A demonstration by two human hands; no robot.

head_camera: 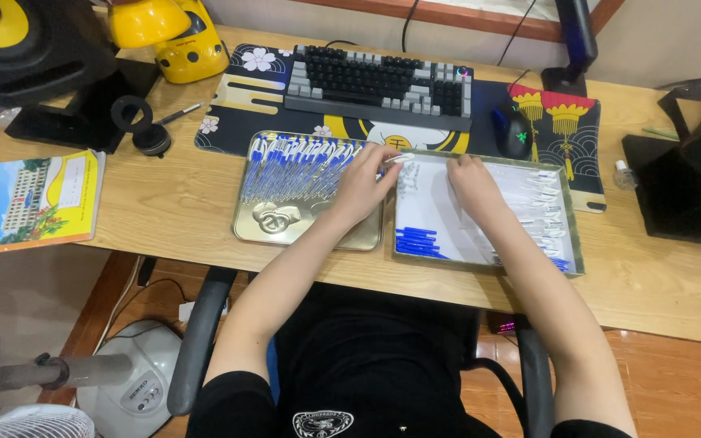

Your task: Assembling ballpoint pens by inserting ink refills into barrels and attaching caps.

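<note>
Two trays sat just in front of the keyboard (379,79). The left hand (364,185) pinched one white pen piece (397,159) above the left tray (306,231), full of uncountable blue-capped pens (298,166). The right hand (472,180) rested fingers-down in the right tray (574,235); its grip was unclear.

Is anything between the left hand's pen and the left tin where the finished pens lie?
Nothing visible. The left hand holds a white pen at the seam between the right tin and the left tin. Only the tins' low rims lie between it and the pen row.
</note>
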